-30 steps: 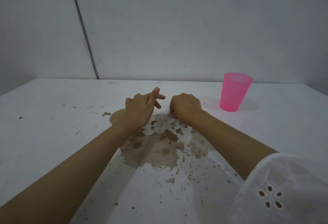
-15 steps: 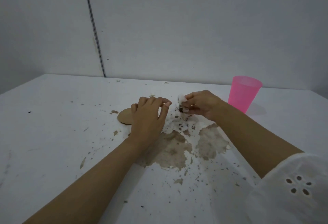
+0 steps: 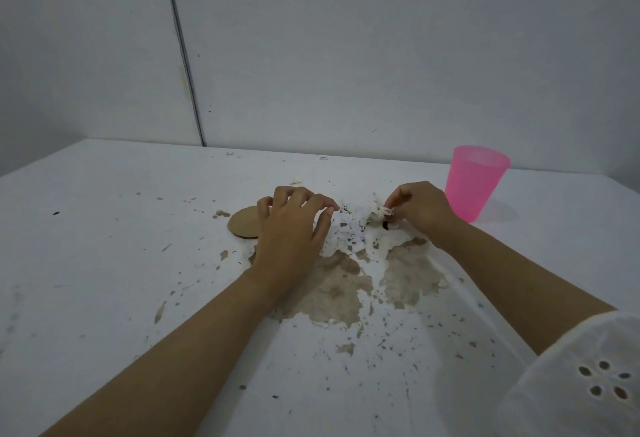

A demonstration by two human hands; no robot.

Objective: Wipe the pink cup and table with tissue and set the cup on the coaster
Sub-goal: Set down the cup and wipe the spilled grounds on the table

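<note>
Head view: the pink cup (image 3: 476,183) stands upright at the far right of the white table (image 3: 104,246), just behind the right hand (image 3: 420,208) and well apart from the coaster (image 3: 244,222), which lies flat to the left, partly under the left hand (image 3: 294,225).

The right hand pinches a small crumpled wad of tissue (image 3: 382,211) between thumb and fingertips, low over the table. The left hand holds nothing; its fingers are loosely bent, with the tips near or on the table beside the coaster.

The cup looks like thin, see-through plastic, so it is probably light and fairly stiff, smooth on the outside and easy to tip with a nudge. I cannot tell whether anything is in it. A grip round the wall about halfway up, thumb on one side and fingers on the other, seems the safest hold. The tissue is soft and already ragged — it will likely tear or shed bits if rubbed hard, so bunching it tighter should help. The coaster is a thin tan disc that may slide when the cup lands on it.

By count: one cup, one coaster, one wad of tissue in sight, two hands. The brown stain (image 3: 346,284) spreads in two big patches — with many small specks scattered around them.
</note>
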